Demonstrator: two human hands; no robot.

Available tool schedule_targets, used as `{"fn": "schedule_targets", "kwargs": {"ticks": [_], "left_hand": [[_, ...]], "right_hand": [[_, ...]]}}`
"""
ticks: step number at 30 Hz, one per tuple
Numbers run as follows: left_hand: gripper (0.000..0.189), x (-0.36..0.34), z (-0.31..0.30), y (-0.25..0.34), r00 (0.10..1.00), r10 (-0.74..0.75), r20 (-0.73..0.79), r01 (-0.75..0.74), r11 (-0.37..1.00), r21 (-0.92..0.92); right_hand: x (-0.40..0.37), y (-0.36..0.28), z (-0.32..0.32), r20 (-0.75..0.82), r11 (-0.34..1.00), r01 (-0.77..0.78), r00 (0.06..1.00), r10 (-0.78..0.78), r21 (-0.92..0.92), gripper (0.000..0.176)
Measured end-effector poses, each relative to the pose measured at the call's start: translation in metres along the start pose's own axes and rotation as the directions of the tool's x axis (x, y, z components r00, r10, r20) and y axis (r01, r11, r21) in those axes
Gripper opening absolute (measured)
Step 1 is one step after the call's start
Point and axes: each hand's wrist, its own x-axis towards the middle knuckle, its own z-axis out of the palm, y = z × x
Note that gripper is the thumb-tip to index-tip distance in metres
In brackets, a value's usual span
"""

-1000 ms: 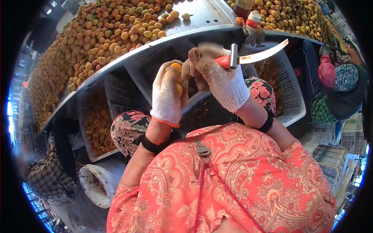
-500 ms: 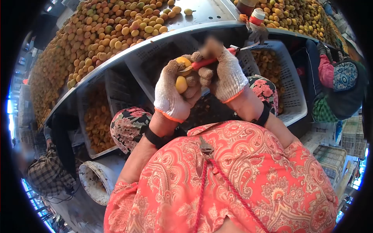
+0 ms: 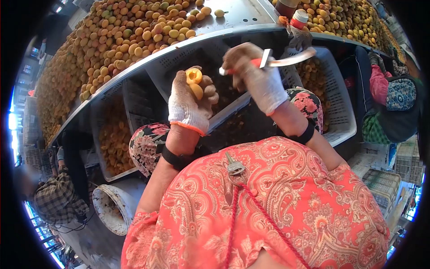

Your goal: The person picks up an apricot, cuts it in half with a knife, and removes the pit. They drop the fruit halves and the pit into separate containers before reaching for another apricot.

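My left hand (image 3: pixel 191 99), in a stained white glove, holds an apricot (image 3: pixel 194 76) whose cut top shows a hollow. A second yellow piece of fruit (image 3: pixel 196 91) sits just under it in the same grip. To the right, my right hand (image 3: pixel 256 74), also gloved and blurred by motion, is wrapped round the red handle of a knife (image 3: pixel 257 62). The tool's curved metal part (image 3: pixel 293 58) points right, away from the fruit. The two hands are apart, above dark crates below the table edge.
Whole apricots (image 3: pixel 130 36) lie heaped on a metal table (image 3: pixel 237 15). A crate (image 3: pixel 342 103) of fruit pieces stands right, another (image 3: pixel 105 166) left, beside a white bucket (image 3: pixel 103 197). A red bottle (image 3: pixel 299 19) is at the table edge. Co-workers (image 3: pixel 58 197) sit at both sides.
My right hand has drawn back from the fruit with the knife, turning its metal part rightward. My left hand has shifted slightly left, and the upper apricot's opening now shows.
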Motion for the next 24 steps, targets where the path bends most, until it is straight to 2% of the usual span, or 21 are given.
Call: {"fn": "schedule_targets", "kwargs": {"ticks": [1,2,3,4,5,6,7,8,9,10,12,15,16,17,19,21,23,24], "left_hand": [[0.029,0.0,0.005,-0.006,0.997,0.067,-0.027,-0.067,0.998,0.001],[0.029,0.0,0.013,-0.007,0.99,0.138,-0.04,-0.138,0.99,0.003],[0.028,-0.002,0.002,0.0,0.998,0.018,0.061,-0.015,0.999,-0.051],[0.027,0.001,-0.01,0.001,0.995,-0.052,0.084,0.048,0.998,0.04],[0.027,-0.005,0.004,-0.012,0.989,0.115,0.096,-0.115,0.993,0.0],[0.028,0.0,-0.009,-0.01,0.941,0.111,0.319,-0.089,0.993,-0.082],[0.028,-0.008,0.008,-0.011,0.981,0.133,0.141,-0.128,0.991,-0.039],[0.027,-0.001,0.001,-0.01,0.984,0.164,0.065,-0.168,0.984,0.056],[0.026,-0.013,0.009,-0.006,0.988,0.148,0.042,-0.151,0.986,0.072],[0.027,-0.015,0.007,-0.004,0.978,0.181,0.105,-0.192,0.976,0.105],[0.031,-0.021,0.015,-0.005,0.962,0.238,0.135,-0.251,0.963,0.095],[0.031,-0.03,0.016,-0.002,0.951,0.24,0.196,-0.258,0.963,0.075],[0.031,-0.03,0.011,0.0,0.947,0.219,0.235,-0.242,0.968,0.072],[0.031,-0.024,0.005,0.003,0.939,0.267,0.219,-0.289,0.954,0.075],[0.03,-0.044,0.008,0.02,0.943,0.254,0.217,-0.303,0.922,0.24],[0.026,-0.046,-0.01,0.042,0.925,0.308,0.222,-0.363,0.888,0.283],[0.026,-0.056,-0.04,0.067,0.898,0.391,0.201,-0.438,0.833,0.338],[0.025,-0.062,-0.052,0.077,0.898,0.436,0.05,-0.426,0.839,0.34]], "right_hand": [[-0.007,-0.003,0.004,0.148,0.962,0.161,0.981,-0.13,-0.222,0.025],[-0.011,-0.001,0.008,0.184,0.84,0.24,0.968,-0.17,-0.486,0.028],[-0.014,-0.003,0.01,0.286,0.579,0.417,0.908,-0.308,-0.7,0.027],[-0.011,0.011,0.011,0.343,0.41,0.545,0.813,-0.47,-0.731,0.025],[-0.01,0.011,0.012,0.363,0.401,0.583,0.785,-0.502,-0.707,0.019],[-0.009,0.014,0.012,0.361,0.4,0.554,0.81,-0.463,-0.73,0.016],[-0.007,0.015,0.009,0.36,0.431,0.528,0.836,-0.414,-0.732,0.017],[-0.007,0.009,0.01,0.327,0.491,0.478,0.872,-0.364,-0.728,0.018],[-0.009,0.006,0.013,0.296,0.558,0.418,0.907,-0.298,-0.717,0.02],[-0.012,0.003,0.015,0.306,0.54,0.437,0.897,-0.319,-0.719,0.021],[-0.02,-0.003,0.02,0.323,0.519,0.463,0.883,-0.339,-0.719,0.025],[-0.026,-0.005,0.026,0.342,0.429,0.477,0.87,-0.356,-0.767,0.028],[-0.028,-0.015,0.029,0.325,0.514,0.449,0.891,-0.317,-0.731,0.028],[-0.029,-0.019,0.032,0.303,0.591,0.431,0.902,-0.309,-0.682,0.026],[-0.029,-0.017,0.034,0.229,0.765,0.368,0.93,-0.289,-0.529,0.024],[-0.035,-0.035,0.035,0.242,0.779,0.38,0.924,-0.296,-0.498,0.021],[-0.04,-0.04,0.033,0.186,0.815,0.238,0.969,-0.162,-0.529,0.022],[-0.041,-0.033,0.027,0.18,0.795,0.232,0.971,-0.156,-0.56,0.022]]}}
